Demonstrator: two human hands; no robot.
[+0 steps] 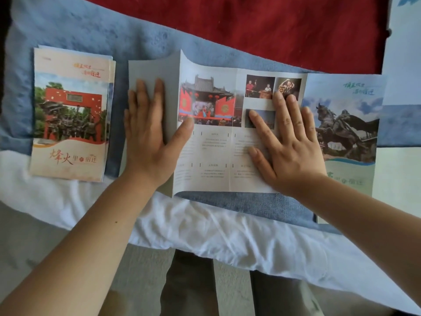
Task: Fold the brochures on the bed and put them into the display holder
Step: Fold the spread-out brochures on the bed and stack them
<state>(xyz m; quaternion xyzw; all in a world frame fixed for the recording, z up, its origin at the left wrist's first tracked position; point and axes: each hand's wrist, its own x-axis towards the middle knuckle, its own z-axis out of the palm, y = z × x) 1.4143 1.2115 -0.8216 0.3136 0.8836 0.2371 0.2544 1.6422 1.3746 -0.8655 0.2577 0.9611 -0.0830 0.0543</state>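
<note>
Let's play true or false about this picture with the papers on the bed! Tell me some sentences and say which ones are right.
1. The left hand and right hand both lie flat on the open brochure. True.
2. The stack of folded brochures lies to the right of the open one. False: it lies to its left.
3. The brochure's left panel is turned over and shows a plain grey back. True.
4. The blanket at the far edge is green. False: it is a red blanket.
5. The right hand holds a pen. False: it holds nothing.
</note>
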